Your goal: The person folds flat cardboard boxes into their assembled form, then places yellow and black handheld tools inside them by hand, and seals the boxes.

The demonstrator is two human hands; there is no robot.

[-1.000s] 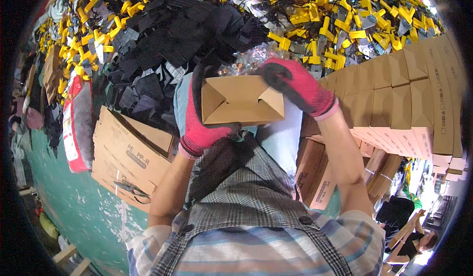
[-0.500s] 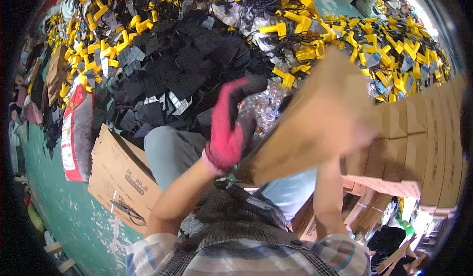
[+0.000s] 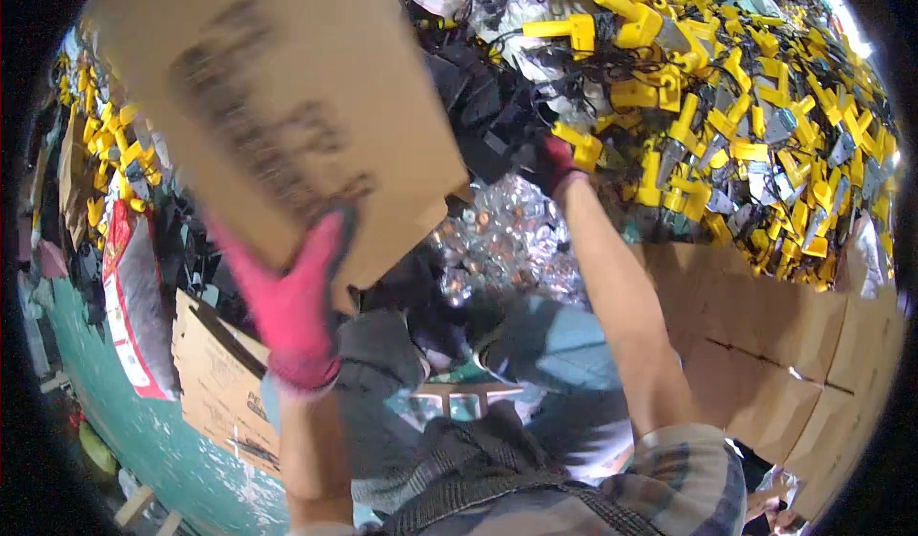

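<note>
A cardboard box (image 3: pixel 382 87) with dark print is lifted at the left of the head view, tilted over the pile. My left hand (image 3: pixel 292 321), in a pink and dark glove, is closed on its near lower edge, thumb on the printed face. My right hand (image 3: pixel 562 165), also gloved, reaches out over the heap beside black flat pieces (image 3: pixel 488 120) and a yellow plastic piece (image 3: pixel 585 146). Its fingers are mostly hidden, so I cannot tell whether they grip anything. Shiny clear pieces (image 3: pixel 512 235) lie in a mound in front of my knees.
Many yellow plastic parts with black cords (image 3: pixel 755 125) are heaped at the far right. Cardboard boxes (image 3: pixel 765 335) stand at the right. Another printed cardboard piece (image 3: pixel 215 373) and a red-and-white sack (image 3: pixel 134 302) are on the green floor (image 3: pixel 105 397) at the left.
The cardboard box has gone from the right side to the left and is now in my left hand. My right hand has left it and stretched forward to the heap.
</note>
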